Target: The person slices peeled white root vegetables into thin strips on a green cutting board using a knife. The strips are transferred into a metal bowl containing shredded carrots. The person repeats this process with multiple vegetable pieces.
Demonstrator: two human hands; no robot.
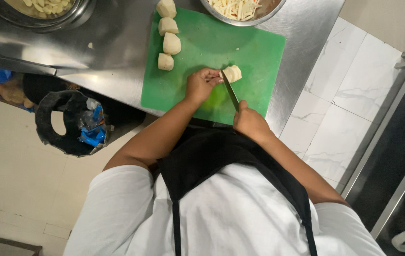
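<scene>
On the steel desk (112,57), a green cutting board (254,61) lies flat, its near edge toward the person.

Item 1: peeled potato piece (233,73), pale cream, near the middle of the board. The left hand (200,85) pins it from its left side, its grip closed with fingertips on the piece.

Item 2: knife (231,91), dark blade, running from the right hand up to the piece, tip touching its left edge beside the left fingertips. The right hand (250,121) has its grip shut round the handle, which is hidden inside the fist.

Item 3: 4 peeled potato chunks (168,35), in a line along the board's left edge, well apart from the hands.

Item 4: metal bowl (271,9) of pale cut strips, at the far edge of the board, partly out of view.

Item 5: second metal bowl (77,16) of pale pieces, at the far left of the desk.

Item 6: black bin (46,118) on the floor left of the person, holding blue wrappers.

Item 7: black apron (202,156) over a white shirt, worn by the person.
</scene>
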